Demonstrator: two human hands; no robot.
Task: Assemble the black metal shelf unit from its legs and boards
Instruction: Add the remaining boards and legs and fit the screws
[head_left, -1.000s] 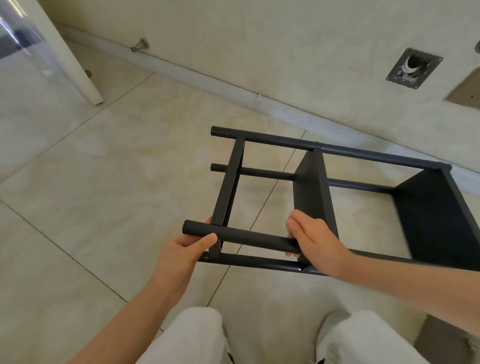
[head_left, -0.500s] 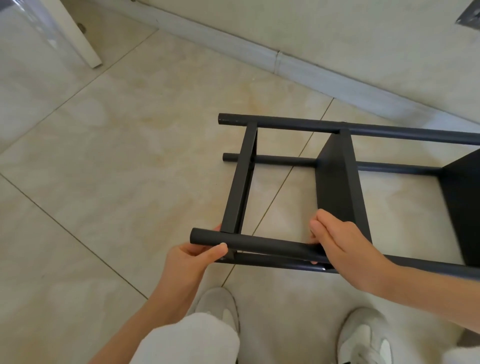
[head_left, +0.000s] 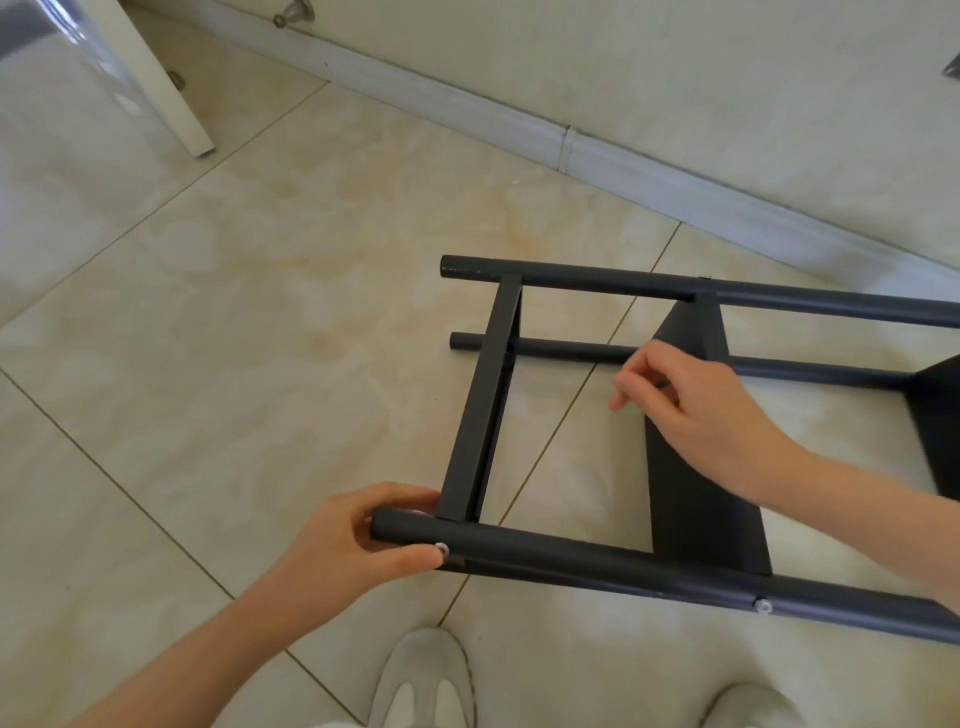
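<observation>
The black metal shelf unit (head_left: 706, 493) lies on its side on the tiled floor, round legs running left to right. My left hand (head_left: 358, 540) grips the free end of the near leg (head_left: 545, 551), thumb beside a silver bolt head (head_left: 441, 547). A narrow end board (head_left: 483, 410) spans between the near and far legs. My right hand (head_left: 691, 405) hovers above the middle board (head_left: 696, 499), fingers loosely curled and holding nothing. A third board (head_left: 940, 415) shows at the right edge.
A wall with a pale skirting board (head_left: 571, 145) runs diagonally behind the shelf. A white furniture leg (head_left: 156, 78) stands at the upper left. My two light shoes (head_left: 426, 680) are below the near leg. A second bolt (head_left: 762, 605) sits further along that leg.
My right hand has let go of the near leg by the middle board and lifted up and away from me. My left hand keeps its grip on the leg's end.
</observation>
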